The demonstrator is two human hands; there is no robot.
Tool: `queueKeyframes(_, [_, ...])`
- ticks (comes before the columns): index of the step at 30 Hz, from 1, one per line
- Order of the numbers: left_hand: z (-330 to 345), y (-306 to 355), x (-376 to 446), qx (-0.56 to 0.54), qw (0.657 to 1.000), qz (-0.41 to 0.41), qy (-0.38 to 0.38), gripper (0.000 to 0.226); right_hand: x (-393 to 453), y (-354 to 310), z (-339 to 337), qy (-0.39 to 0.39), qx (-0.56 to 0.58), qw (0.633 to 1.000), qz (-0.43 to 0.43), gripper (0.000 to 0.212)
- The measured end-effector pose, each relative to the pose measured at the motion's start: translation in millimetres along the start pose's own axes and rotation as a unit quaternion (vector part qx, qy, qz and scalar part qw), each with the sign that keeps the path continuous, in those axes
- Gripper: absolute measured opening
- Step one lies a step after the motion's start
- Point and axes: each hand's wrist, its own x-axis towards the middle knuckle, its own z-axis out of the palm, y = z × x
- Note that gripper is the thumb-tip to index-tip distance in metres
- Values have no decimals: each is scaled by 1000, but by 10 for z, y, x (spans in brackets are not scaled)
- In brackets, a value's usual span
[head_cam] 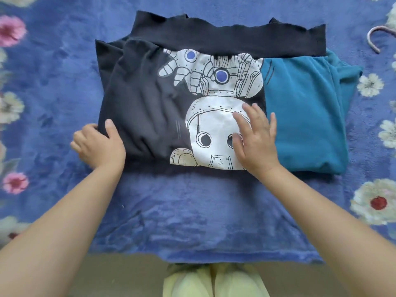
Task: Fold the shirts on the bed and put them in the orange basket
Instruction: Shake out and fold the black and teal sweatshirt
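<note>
On the blue flowered bed (192,211), the left hand (98,144) is gripping the left edge of the black shirt (139,108), thumb on top and fingers curled under the cloth. Further right, the right hand (255,138) is lying flat on the shirt's white robot print (214,133), fingers straight and spread. Beside it, a teal shirt (304,112) is lying partly beneath the black one.
</note>
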Motion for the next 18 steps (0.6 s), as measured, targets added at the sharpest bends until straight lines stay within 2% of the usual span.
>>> queueKeyframes(2, [13, -76, -6, -22, 998, -55, -21, 47, 0, -156, 89, -59, -37, 998, 2, 37])
queueKeyframes(5, [-17, -164, 15, -75, 996, -25, -32, 44, -54, -181, 153, -146, -81, 986, 22, 50])
queueKeyframes(7, [-109, -190, 64, -90, 995, -21, -35, 44, -62, -101, 150, -175, -75, 980, 60, 59])
queueKeyframes(14, [-97, -473, 297, -38, 996, 22, -82, 55, -48, -105, 199, -192, -79, 975, 84, 71])
queueKeyframes(18, [14, -526, 381, 10, 992, 63, -111, 52, -3, -151, 175, -222, -83, 967, 96, 81])
